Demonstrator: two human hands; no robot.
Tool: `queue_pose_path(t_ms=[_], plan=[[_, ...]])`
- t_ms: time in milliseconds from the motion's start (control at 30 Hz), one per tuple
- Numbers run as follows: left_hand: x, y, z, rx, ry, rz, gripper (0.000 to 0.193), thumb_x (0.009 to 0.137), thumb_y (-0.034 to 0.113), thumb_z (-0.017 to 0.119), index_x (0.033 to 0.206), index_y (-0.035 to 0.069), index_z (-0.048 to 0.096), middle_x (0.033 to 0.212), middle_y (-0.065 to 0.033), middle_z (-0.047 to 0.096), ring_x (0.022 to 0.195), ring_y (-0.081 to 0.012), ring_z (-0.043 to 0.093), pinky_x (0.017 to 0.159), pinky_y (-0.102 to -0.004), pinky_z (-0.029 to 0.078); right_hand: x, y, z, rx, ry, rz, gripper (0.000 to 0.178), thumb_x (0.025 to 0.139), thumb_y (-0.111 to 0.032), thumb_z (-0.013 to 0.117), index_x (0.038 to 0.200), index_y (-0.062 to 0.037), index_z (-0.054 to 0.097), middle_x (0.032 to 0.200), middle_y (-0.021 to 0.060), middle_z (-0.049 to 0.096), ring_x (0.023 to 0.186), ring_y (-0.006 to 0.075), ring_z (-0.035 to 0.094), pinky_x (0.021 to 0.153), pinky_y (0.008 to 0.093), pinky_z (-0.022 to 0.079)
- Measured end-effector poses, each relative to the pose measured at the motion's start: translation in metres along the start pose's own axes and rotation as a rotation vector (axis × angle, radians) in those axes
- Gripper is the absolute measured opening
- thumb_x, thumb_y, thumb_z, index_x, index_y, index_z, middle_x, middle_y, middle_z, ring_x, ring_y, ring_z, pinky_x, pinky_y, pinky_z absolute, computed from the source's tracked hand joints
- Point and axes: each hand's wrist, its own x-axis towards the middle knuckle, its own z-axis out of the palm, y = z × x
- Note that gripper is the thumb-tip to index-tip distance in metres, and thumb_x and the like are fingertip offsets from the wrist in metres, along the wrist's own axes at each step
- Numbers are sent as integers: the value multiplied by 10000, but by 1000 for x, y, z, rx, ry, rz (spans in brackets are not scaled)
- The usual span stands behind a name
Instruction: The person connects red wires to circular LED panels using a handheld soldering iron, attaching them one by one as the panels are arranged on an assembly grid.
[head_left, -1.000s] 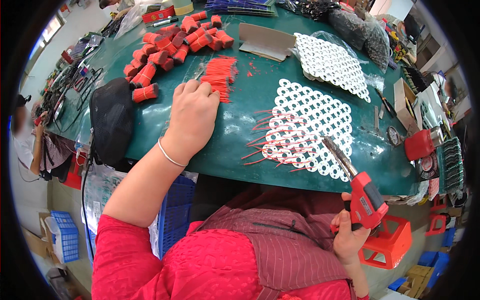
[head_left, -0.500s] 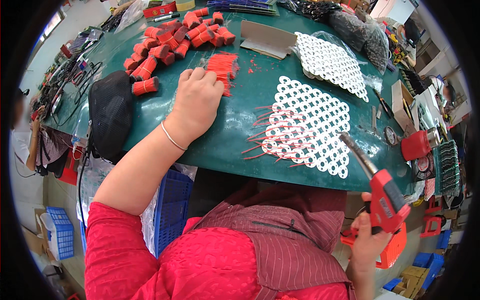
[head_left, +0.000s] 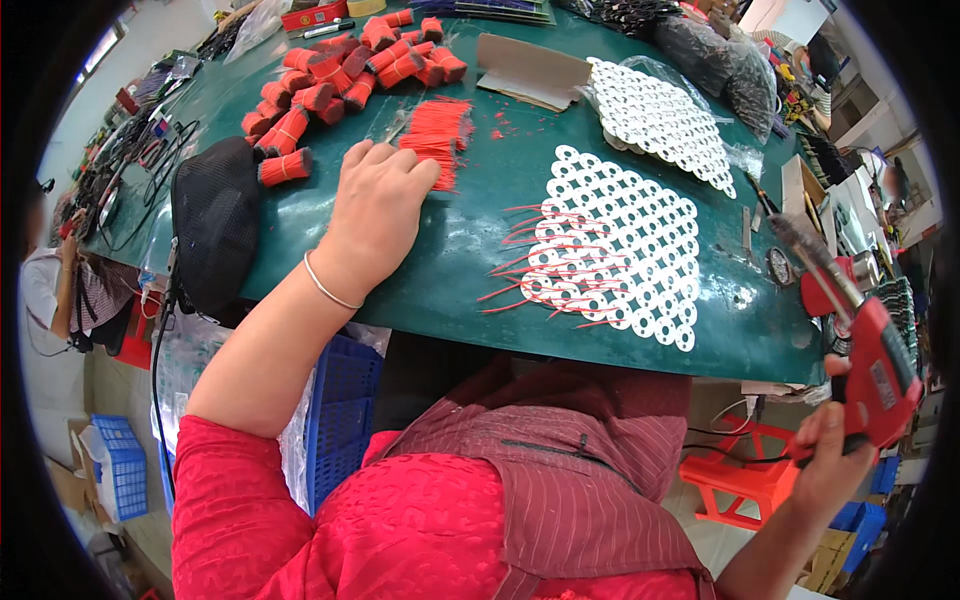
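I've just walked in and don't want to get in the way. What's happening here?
A person works at a green table. Their left hand is at a pile of loose red wires; any grip is hidden. Their right hand holds a red gun-shaped tool out to the right. Thin red strands lie across the left part of the nearer white disc sheet. Red bundles lie farther back.

On table (head_left: pixel 450 290): wire bundles (head_left: pixel 327 70) left — disc sheet (head_left: pixel 651 235) right, sheet stack (head_left: pixel 660 120) behind.

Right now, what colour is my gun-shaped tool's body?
The gun-shaped tool has a mostly red body, best seen in the head view.
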Motion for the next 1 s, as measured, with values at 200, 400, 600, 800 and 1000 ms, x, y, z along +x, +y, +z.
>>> queue_pose_path(t_ms=[200,400,600,800,1000], plan=[[0,5,-5,-334,-35,-116,142,811,50,720,952,47,738,833,-102,685,821,-286,641,769,-390,511,-36,28,57,491,-48,204,302,955,-32,547,1236,72,506,1236,198,611,580,78,521,495,235,458],[21,38,-7,-625,-150,-202,149,846,28,697,990,30,736,868,-105,675,783,-289,645,717,-370,515,-41,37,68,564,-102,320,285,955,-20,532,1226,64,514,1236,190,607,607,78,522,524,244,483],[52,85,1,-591,-137,-22,116,852,-2,663,930,48,732,848,-102,636,781,-289,645,705,-378,512,-39,50,74,651,-150,311,365,1004,-110,587,1327,31,493,1248,174,628,608,62,498,529,228,464],[78,115,19,-477,-96,232,215,723,-47,636,881,58,738,815,-68,610,802,-275,611,824,-394,489,-32,52,86,647,-164,357,330,936,-14,597,1248,55,515,1219,194,623,613,79,542,530,249,503],[92,131,24,-349,-80,298,179,738,-2,664,878,74,744,780,-55,589,761,-249,613,939,-453,480,-23,53,97,607,-188,329,339,944,-35,614,1264,18,516,1225,189,631,632,75,551,547,238,502]])
